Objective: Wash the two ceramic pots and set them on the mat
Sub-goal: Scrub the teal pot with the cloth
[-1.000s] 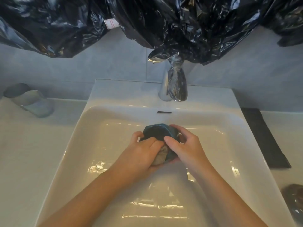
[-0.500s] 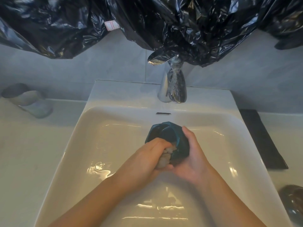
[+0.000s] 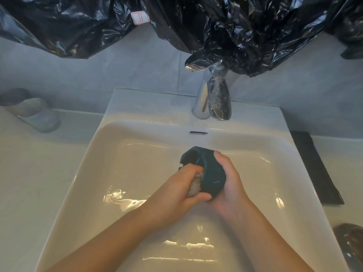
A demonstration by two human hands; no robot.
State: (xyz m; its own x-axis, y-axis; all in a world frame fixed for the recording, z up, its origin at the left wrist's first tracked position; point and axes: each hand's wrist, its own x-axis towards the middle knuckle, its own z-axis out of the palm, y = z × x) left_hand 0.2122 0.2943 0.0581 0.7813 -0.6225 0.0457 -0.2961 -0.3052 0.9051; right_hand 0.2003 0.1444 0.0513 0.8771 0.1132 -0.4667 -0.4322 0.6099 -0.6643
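Our right hand (image 3: 229,186) had shifted rightward, clasping the pot (image 3: 211,171); our left hand (image 3: 174,191) still squeezed the sponge (image 3: 195,186) against it.

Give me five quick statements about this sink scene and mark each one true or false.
1. The right hand holds the teal pot over the sink. True.
2. The left hand is empty. False: it grips a sponge against the pot.
3. The mat lies left of the sink. False: it lies to the right.
4. A pot stands on the mat. False: the other pot sits on the counter, off the mat.
5. Black plastic hangs above the tap. True.
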